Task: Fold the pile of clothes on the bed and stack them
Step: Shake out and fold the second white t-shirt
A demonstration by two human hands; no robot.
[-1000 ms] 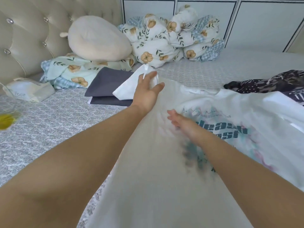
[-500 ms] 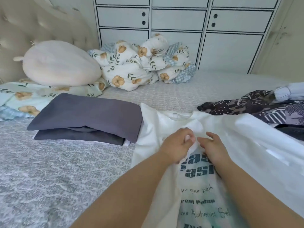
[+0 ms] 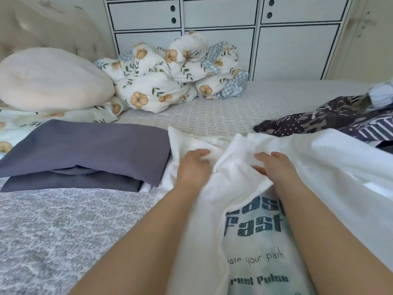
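While two purple folded garments [image 3: 85, 150] lie stacked, one white shirt [image 3: 244, 188].

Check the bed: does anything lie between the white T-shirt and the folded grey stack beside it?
Nothing visible does. The white T-shirt, held by the left hand and right hand, already borders the folded grey stack.

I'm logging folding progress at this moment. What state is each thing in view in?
white T-shirt: spread print-up, not yet folded, top part bunched.
left hand: fingers curled into the shirt fabric.
right hand: fingers curled, gripping the bunched fabric.
grey garments: folded, stacked.
dark patterned clothes: crumpled, unfolded.
floral duvet: bundled up.
cream cushion: resting on floral bedding.
cabinet doors: closed.
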